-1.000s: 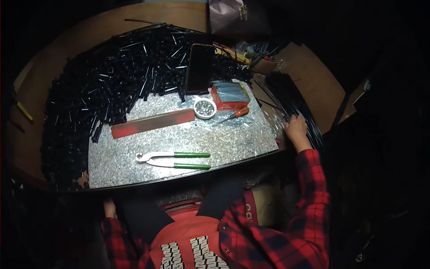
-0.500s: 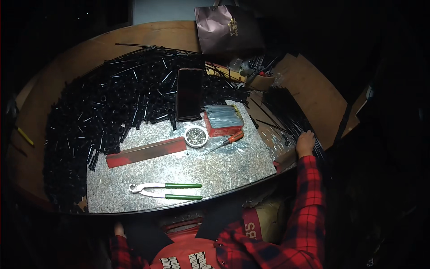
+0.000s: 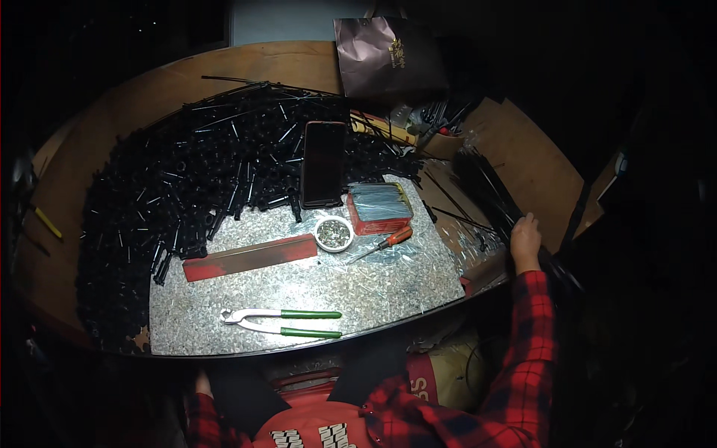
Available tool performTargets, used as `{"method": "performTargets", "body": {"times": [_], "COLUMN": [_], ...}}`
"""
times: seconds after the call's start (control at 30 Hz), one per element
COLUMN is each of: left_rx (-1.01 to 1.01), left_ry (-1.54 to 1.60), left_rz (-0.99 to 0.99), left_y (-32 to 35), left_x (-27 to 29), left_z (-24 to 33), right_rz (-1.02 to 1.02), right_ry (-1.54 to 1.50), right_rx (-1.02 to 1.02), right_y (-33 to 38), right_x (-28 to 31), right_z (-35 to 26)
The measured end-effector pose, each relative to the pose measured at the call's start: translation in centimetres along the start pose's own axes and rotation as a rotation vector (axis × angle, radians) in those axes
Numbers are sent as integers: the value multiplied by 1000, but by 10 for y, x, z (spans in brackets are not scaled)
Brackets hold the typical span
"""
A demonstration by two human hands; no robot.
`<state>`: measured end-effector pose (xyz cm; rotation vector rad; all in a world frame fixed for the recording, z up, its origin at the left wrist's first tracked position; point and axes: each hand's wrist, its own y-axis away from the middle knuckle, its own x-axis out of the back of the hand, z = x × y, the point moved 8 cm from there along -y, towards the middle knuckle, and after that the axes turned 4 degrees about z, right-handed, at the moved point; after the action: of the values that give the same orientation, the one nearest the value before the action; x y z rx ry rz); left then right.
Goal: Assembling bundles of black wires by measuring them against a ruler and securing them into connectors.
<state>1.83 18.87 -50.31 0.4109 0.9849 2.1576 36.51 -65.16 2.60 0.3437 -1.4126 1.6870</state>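
Note:
At the table's right side my right hand (image 3: 526,243) is closed around a bundle of thin black rods (image 3: 485,183). The near ends of the rods stick out past the hand, beyond the table edge. Low at the left, below the front edge, my left hand (image 3: 203,383) shows only in part in the dark, and its fingers are hidden. Green-handled pincers (image 3: 310,314) lie apart from both hands on the speckled board (image 3: 403,291). A red box (image 3: 381,225) full of thin pale pins stands left of my right hand, with an orange-handled screwdriver (image 3: 396,237) before it.
A white bowl (image 3: 334,234) of small metal bits sits beside a red-brown bar (image 3: 250,257). Black tubular parts (image 3: 149,209) are heaped along the left and back, with a phone (image 3: 323,164) among them. Behind stands a dark paper bag (image 3: 390,60). Cardboard walls (image 3: 254,66) ring the table.
My right hand has shifted slightly, and the rods' near ends now reach farther past it over the edge. The whole view has moved a little. My left hand stays low.

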Motion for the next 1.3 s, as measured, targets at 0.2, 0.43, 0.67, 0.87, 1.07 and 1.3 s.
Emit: {"method": "performTargets", "body": {"times": [0.2, 0.43, 0.67, 0.87, 1.07, 1.3], "left_rx": [46, -199, -584, -842, -1032, -1289], "left_ry": [187, 96, -994, -995, -1107, -971], "left_rz": [-161, 8, 377, 284, 256, -153], "left_y": [33, -12, 117, 188, 230, 356], "left_x": [-35, 23, -43, -83, -101, -184], "left_z": [21, 21, 121, 148, 152, 194], "right_rz": [3, -38, -106, -147, -3, 111], "right_ry": [-28, -385, -267, -253, -441, -672], "right_rx": [68, -57, -60, -41, -223, -10], "right_y": [-12, -35, -55, -69, -67, -96], "right_x": [12, 17, 81, 68, 123, 148], "right_z": [40, 40, 31, 29, 5, -27]}}
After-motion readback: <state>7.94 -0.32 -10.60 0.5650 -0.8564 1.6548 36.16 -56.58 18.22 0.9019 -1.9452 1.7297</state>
